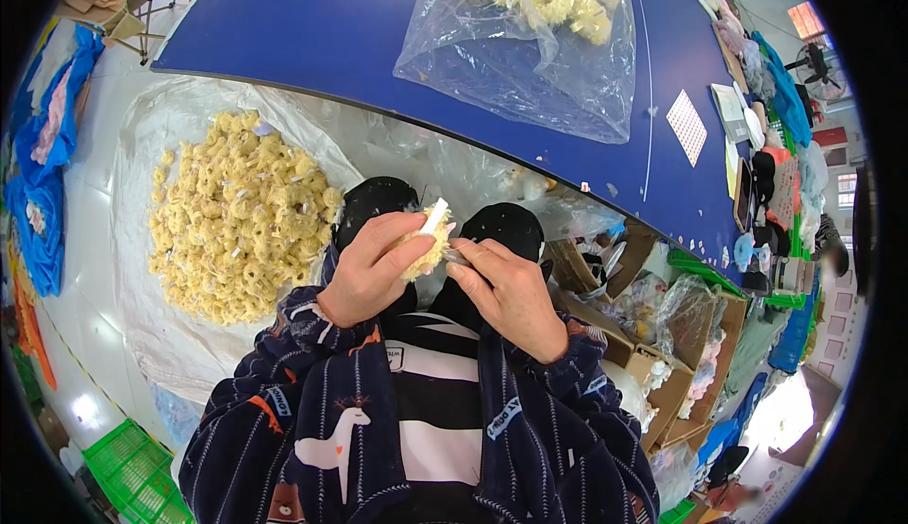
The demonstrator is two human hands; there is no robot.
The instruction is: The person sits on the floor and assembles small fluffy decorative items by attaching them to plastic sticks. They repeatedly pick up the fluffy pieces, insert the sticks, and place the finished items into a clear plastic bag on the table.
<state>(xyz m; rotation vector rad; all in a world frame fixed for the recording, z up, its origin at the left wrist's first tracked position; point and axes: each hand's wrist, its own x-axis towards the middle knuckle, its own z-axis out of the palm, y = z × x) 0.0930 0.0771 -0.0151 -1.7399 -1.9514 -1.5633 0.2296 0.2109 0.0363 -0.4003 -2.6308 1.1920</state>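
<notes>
Over my lap, my left hand is closed on a small fluffy yellow plush piece with a white tag sticking up from it. My right hand meets it from the other side, thumb and fingers pinched around a small greyish, metal-looking item. Most of that item is covered by the fingers, so its kind cannot be told. A bit of pink shows on the plush piece near the right fingertips. To the left, a big heap of similar yellow plush pieces lies on a white sheet.
Ahead stands a blue table bearing a clear plastic bag of yellow plush pieces. A white dotted sheet and a phone lie on its right part. Cardboard boxes stand at right; a green crate sits lower left.
</notes>
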